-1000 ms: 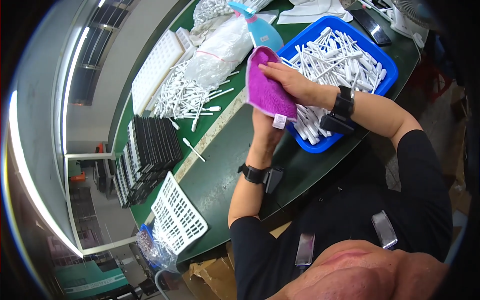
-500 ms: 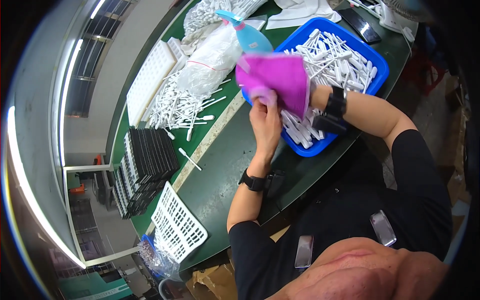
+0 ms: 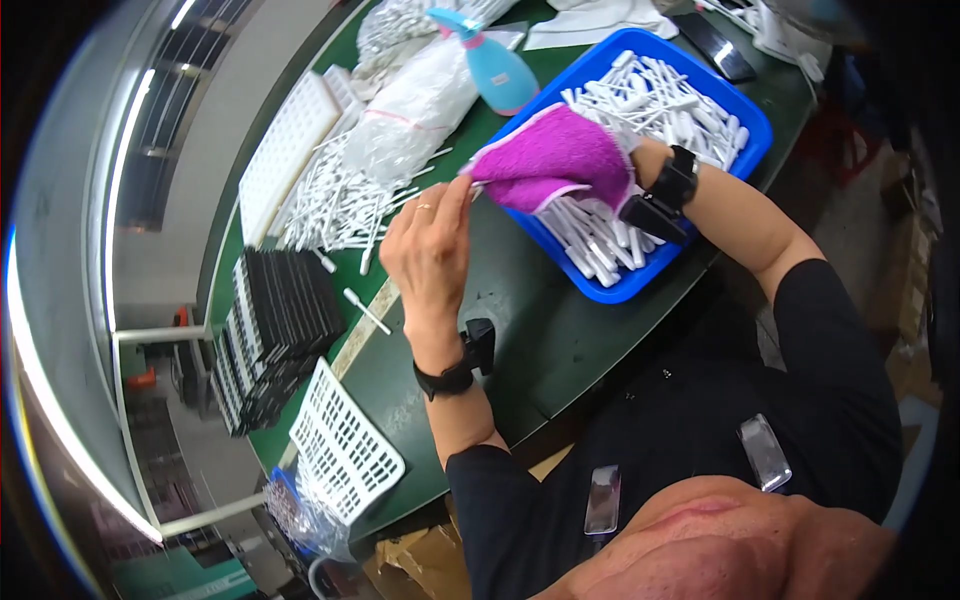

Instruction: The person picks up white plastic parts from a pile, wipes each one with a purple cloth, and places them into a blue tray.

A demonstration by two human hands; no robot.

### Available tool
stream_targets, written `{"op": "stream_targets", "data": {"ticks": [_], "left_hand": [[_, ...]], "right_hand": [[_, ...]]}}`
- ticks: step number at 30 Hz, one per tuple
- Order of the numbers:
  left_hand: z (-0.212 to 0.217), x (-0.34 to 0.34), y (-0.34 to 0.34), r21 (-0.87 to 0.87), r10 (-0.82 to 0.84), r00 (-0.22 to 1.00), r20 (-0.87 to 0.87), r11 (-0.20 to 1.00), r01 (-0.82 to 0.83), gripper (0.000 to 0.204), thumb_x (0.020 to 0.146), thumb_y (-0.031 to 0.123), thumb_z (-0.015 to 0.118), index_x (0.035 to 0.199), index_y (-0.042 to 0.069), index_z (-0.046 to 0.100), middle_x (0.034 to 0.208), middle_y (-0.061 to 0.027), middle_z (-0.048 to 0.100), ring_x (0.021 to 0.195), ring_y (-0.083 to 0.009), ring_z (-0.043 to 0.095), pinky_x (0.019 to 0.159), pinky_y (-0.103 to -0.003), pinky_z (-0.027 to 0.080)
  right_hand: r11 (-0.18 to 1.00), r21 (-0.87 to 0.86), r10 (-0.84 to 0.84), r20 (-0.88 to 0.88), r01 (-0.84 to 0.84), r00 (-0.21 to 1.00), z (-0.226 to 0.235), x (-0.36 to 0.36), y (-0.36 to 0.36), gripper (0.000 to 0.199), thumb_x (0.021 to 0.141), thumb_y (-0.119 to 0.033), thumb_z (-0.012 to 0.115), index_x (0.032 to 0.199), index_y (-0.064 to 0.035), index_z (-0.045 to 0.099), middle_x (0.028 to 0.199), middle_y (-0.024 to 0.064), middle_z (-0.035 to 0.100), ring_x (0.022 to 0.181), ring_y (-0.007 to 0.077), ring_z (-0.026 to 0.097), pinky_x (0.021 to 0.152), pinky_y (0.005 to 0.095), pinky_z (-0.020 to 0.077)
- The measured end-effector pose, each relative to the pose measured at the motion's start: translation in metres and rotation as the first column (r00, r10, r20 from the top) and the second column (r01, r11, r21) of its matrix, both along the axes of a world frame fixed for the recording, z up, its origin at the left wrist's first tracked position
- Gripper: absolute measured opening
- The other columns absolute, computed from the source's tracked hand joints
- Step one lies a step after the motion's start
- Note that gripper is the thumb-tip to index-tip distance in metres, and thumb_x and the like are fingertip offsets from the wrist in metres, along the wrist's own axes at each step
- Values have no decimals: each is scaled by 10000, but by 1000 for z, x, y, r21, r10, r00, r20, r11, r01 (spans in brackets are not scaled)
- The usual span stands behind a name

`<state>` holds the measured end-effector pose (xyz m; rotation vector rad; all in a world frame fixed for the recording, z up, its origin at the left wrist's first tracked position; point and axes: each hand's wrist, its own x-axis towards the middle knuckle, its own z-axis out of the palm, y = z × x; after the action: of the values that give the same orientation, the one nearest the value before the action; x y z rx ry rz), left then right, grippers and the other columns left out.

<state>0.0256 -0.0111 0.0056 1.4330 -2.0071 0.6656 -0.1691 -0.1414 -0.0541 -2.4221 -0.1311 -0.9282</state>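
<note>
The purple cloth [image 3: 560,155] is held above the left part of the blue tray [image 3: 764,140]. The left hand [image 3: 428,240] is nearly closed, its thumb and forefinger pinched together at the cloth's left corner, the knuckles facing up. The right hand [image 3: 648,157] is mostly under the cloth's right side; its fingers are hidden, so how far they are closed cannot be told. White droppers [image 3: 700,122] fill the tray. The spray bottle [image 3: 500,75], just beyond the cloth, bears a small pale label, too small to read. Pale lettering on a teal panel [image 3: 205,580] at the near left is blurred. The left forearm points away from the body; the right elbow bends outward, its forearm reaching leftward over the tray.
</note>
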Motion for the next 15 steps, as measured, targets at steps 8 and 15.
{"op": "stream_targets", "data": {"ticks": [8,15], "left_hand": [[5,-11,18,439,100,949,-300,897,44,132,870,180,600,925,74,656,672,-38,577,543,-151,537,520,-267,416],[8,-36,26,507,295,419,-859,380,774,201,928,179,530,943,23,657,608,14,523,533,-35,426,488,-205,311]], "right_hand": [[851,525,-57,95,-1,994,-55,23,-43,407,774,-116,703,1151,-33,571,1058,93,626,945,168,614,824,283,498],[934,319,-275,352,162,895,-2,-8,-52,412,762,-182,713,1109,-8,576,970,74,626,826,158,613,748,291,509]]}}
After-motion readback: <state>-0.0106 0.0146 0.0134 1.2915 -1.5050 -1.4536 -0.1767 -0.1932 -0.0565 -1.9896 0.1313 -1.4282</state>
